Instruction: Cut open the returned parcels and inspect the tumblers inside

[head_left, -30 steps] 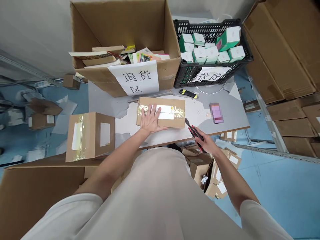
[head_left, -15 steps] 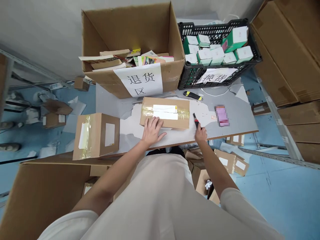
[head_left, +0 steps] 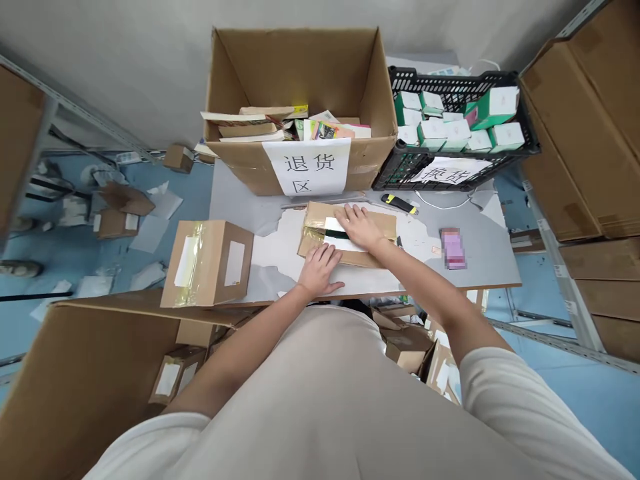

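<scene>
A small cardboard box (head_left: 373, 259) lies on the worktable, its taped and labelled top parted by a dark slit along the middle. My left hand (head_left: 319, 270) rests on the near flap at the slit's left end, thumb stretched out to the side. Across the box reaches my right hand (head_left: 359, 227), its fingers spread on the far flap and label. Beneath my right wrist, a utility knife (head_left: 399, 243) lies mostly hidden on the table. A yellow-and-black box cutter (head_left: 399, 204) is behind the box.
A taped carton (head_left: 235, 263) stands at the table's left. Behind are a large open carton (head_left: 240, 167) of books and a black crate (head_left: 395, 163) of green-and-white boxes. A blurred pink item (head_left: 453, 248) lies at right. Another big open carton (head_left: 100, 373) is below left.
My right hand has let go of the utility knife and moved left onto the box. The box top now shows an open slit. My left hand has shifted to the near flap.
</scene>
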`<control>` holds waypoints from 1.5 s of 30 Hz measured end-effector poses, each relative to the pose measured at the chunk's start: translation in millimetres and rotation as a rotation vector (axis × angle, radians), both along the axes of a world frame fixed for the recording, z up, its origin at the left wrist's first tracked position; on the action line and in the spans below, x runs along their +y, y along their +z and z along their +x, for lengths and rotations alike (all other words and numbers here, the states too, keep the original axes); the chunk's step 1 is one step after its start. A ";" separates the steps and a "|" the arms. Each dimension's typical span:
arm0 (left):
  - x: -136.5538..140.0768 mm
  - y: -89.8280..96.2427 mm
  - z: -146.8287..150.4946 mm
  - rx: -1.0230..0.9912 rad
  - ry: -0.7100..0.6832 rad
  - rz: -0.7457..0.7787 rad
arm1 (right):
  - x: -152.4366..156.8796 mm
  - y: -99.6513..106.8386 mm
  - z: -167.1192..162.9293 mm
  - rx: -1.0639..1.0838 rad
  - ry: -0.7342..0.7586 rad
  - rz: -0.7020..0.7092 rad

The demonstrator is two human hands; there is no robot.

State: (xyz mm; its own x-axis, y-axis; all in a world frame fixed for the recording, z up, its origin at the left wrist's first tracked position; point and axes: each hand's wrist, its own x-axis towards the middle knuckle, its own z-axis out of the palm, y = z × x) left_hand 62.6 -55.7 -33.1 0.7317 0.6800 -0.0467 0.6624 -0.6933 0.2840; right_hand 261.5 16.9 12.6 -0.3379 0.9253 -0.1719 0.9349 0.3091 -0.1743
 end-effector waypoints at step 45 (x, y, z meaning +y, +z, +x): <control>77.1 71.6 81.8 0.616 -0.203 -0.061 | -35.9 32.4 -6.9 -0.442 0.147 -0.366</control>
State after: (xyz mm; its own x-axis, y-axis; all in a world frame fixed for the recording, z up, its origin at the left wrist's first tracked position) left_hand 144.5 21.4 38.6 0.6723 0.5137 -0.5330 0.5741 -0.8164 -0.0627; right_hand 254.6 -19.0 45.0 -0.2814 0.7279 -0.6252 0.8950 0.4341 0.1026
